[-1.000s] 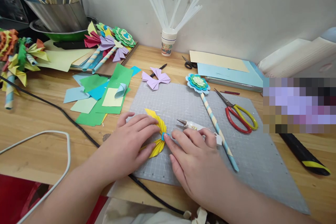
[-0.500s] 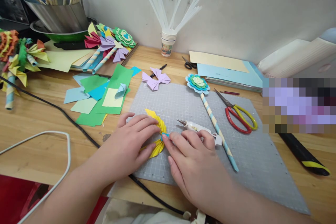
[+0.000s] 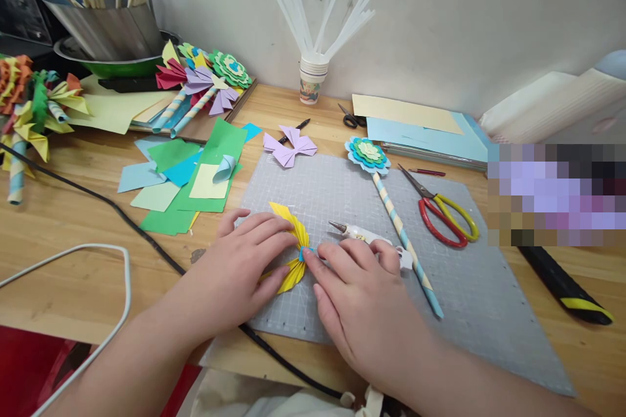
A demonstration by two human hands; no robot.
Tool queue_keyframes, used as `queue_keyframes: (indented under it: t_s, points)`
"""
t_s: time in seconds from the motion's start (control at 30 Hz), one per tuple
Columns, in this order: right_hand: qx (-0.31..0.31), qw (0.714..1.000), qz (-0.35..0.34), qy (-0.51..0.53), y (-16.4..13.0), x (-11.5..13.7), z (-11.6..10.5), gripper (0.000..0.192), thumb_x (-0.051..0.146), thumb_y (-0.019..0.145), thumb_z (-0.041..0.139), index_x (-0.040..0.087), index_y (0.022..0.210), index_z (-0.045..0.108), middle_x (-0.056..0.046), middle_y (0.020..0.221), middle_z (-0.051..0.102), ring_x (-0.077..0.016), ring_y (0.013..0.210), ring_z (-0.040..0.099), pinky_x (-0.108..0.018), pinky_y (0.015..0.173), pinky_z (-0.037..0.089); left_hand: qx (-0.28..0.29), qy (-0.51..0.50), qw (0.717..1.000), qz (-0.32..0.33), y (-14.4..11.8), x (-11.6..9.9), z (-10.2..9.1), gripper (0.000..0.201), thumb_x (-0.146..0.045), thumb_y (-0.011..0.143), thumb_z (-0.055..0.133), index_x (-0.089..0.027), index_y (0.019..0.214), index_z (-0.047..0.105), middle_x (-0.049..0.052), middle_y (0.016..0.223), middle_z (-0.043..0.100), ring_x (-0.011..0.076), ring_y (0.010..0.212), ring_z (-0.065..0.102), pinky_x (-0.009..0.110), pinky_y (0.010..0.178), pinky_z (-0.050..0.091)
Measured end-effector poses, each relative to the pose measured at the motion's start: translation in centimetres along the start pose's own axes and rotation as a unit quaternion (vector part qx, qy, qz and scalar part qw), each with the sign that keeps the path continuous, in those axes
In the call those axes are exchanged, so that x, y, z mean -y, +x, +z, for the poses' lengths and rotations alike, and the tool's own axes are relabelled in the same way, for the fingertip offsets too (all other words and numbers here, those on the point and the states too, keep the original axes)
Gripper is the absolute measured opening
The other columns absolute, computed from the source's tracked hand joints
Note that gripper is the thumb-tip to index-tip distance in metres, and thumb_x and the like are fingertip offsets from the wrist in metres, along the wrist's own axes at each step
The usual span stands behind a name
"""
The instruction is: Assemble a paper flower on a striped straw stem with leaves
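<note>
A pleated yellow paper bow point(image 3: 294, 236) with a small blue band at its middle lies on the grey cutting mat point(image 3: 489, 293). My left hand point(image 3: 239, 270) lies flat on the bow's left half, fingers pressing the pleats. My right hand point(image 3: 359, 300) presses its fingertips against the blue band from the right and covers the bow's right half. A white glue gun point(image 3: 364, 234) lies just behind my right hand. Beside it rests a paper flower on a striped blue and cream stick point(image 3: 398, 225).
Red and yellow scissors point(image 3: 447, 215) lie right of the stick, a purple bow point(image 3: 288, 146) at the mat's far edge. Green, blue and yellow paper sheets point(image 3: 186, 176) are spread to the left. A cup of glue sticks point(image 3: 313, 78) stands by the wall. Black and white cables point(image 3: 122, 215) cross the table's left.
My hands stay pressed on the yellow bow; the right fingertips shift slightly at the blue band. Nothing else has moved.
</note>
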State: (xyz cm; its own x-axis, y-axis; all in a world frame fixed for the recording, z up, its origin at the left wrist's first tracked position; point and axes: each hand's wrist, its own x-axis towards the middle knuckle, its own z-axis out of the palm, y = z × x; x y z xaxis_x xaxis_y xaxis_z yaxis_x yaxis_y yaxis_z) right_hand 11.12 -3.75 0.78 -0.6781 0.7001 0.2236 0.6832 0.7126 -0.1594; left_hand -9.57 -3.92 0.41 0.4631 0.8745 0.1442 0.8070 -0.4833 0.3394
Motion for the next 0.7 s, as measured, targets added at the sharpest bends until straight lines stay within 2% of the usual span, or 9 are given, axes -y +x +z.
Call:
queue_keyframes:
  t_s: [0.13, 0.2, 0.27, 0.37, 0.43, 0.5, 0.6, 0.7]
  points:
    - [-0.081, 0.994, 0.037, 0.057, 0.1, -1.0, -1.5, 0.028, 0.021, 0.094, 0.041, 0.018, 0.115, 0.060, -0.006, 0.104, 0.067, -0.0227, 0.094, 0.056, -0.041, 0.083, 0.028, 0.003, -0.002, 1.000, 0.001, 0.0, 0.0, -0.1, 0.022, -0.025, 0.090, 0.048, -0.028, 0.110, 0.059, 0.001, 0.121, 0.064, 0.0229, 0.117, 0.053, 0.044, 0.102, 0.021]
    - [-0.106, 0.990, 0.063, 0.069, 0.0, -1.9, -2.2, 0.020, 0.021, 0.093, 0.045, 0.017, 0.105, 0.061, -0.006, 0.097, 0.067, -0.0214, 0.089, 0.057, -0.039, 0.082, 0.030, 0.004, -0.003, 1.000, 0.003, 0.1, 0.0, -0.2, 0.021, -0.024, 0.090, 0.048, -0.028, 0.107, 0.059, 0.001, 0.120, 0.064, 0.0228, 0.117, 0.053, 0.044, 0.101, 0.021]
    - [-0.102, 0.988, 0.095, 0.073, -0.2, -2.7, -2.6, 0.012, 0.022, 0.091, 0.048, 0.017, 0.089, 0.059, -0.004, 0.082, 0.066, -0.0188, 0.077, 0.057, -0.035, 0.076, 0.034, 0.003, -0.003, 1.000, 0.009, 0.1, -0.1, -0.3, 0.020, -0.022, 0.090, 0.048, -0.028, 0.106, 0.059, 0.000, 0.119, 0.064, 0.0220, 0.116, 0.053, 0.044, 0.101, 0.021]
    - [-0.048, 0.985, 0.146, 0.074, -0.9, -3.6, -3.1, 0.030, 0.034, 0.093, 0.047, 0.020, 0.068, 0.054, 0.000, 0.059, 0.057, -0.0161, 0.058, 0.051, -0.029, 0.058, 0.032, 0.004, -0.007, 1.000, 0.008, 0.1, -0.3, -0.6, 0.020, -0.020, 0.090, 0.047, -0.027, 0.105, 0.058, 0.001, 0.115, 0.064, 0.0207, 0.113, 0.053, 0.043, 0.100, 0.022]
    - [0.001, 0.982, 0.179, 0.062, -1.5, -3.7, -3.3, 0.041, 0.043, 0.094, 0.042, 0.021, 0.062, 0.053, 0.001, 0.052, 0.055, -0.0156, 0.051, 0.050, -0.028, 0.051, 0.027, 0.005, -0.005, 1.000, -0.012, 0.1, -0.5, -0.9, 0.015, -0.021, 0.090, 0.047, -0.025, 0.099, 0.058, 0.002, 0.107, 0.065, 0.0206, 0.106, 0.055, 0.043, 0.098, 0.024]
    - [0.071, 0.974, 0.213, 0.035, -2.3, -3.7, -3.5, 0.046, 0.049, 0.094, 0.039, 0.022, 0.061, 0.056, 0.000, 0.051, 0.058, -0.0162, 0.046, 0.051, -0.028, 0.047, 0.023, 0.001, 0.007, 0.999, -0.038, -0.1, -0.6, -1.0, 0.010, -0.024, 0.089, 0.048, -0.024, 0.090, 0.058, 0.002, 0.099, 0.065, 0.0208, 0.098, 0.056, 0.044, 0.095, 0.027]
    - [0.197, 0.944, 0.265, -0.024, -3.1, -3.5, -3.4, 0.049, 0.054, 0.091, 0.040, 0.023, 0.057, 0.058, -0.003, 0.053, 0.064, -0.0201, 0.045, 0.056, -0.028, 0.045, 0.018, -0.006, 0.031, 0.997, -0.069, -0.5, -0.9, -0.9, 0.010, -0.028, 0.088, 0.050, -0.023, 0.083, 0.057, 0.001, 0.093, 0.063, 0.0212, 0.091, 0.055, 0.045, 0.090, 0.029]
    - [0.258, 0.920, 0.291, -0.050, -3.4, -3.4, -3.2, 0.055, 0.059, 0.090, 0.037, 0.022, 0.054, 0.057, -0.006, 0.054, 0.066, -0.0239, 0.049, 0.061, -0.028, 0.046, 0.017, -0.015, 0.037, 0.995, -0.094, -1.0, -1.7, -0.1, 0.014, -0.036, 0.086, 0.055, -0.023, 0.084, 0.056, 0.001, 0.093, 0.062, 0.0229, 0.092, 0.055, 0.045, 0.088, 0.031]
